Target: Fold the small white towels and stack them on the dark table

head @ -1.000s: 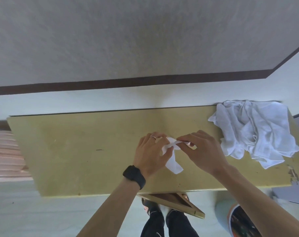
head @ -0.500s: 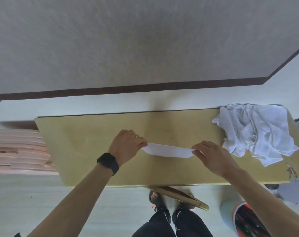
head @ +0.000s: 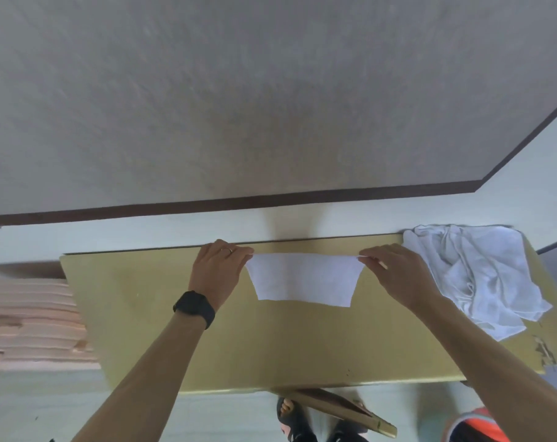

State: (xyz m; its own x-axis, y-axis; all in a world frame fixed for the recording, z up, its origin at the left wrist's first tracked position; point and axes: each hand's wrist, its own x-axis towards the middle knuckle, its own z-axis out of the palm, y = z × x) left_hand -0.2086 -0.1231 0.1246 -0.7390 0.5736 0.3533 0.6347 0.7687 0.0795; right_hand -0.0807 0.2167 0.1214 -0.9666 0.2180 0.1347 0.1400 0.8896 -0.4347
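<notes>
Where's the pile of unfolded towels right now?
In the head view, the pile lies on the table's far right corner, just right of the right hand, which pinches a spread towel.

Yellow-olive tabletop [head: 271,346]: a heap of crumpled white towels [head: 481,275] lies on its right end. One spread towel [head: 302,279] rests near the far edge.

Room bkgd: textured grey wall [head: 239,90] w/ dark brown baseboard [head: 271,200].
Pale floor [head: 41,406] lay below; pink stacked slabs [head: 22,317] sat at left.
</notes>
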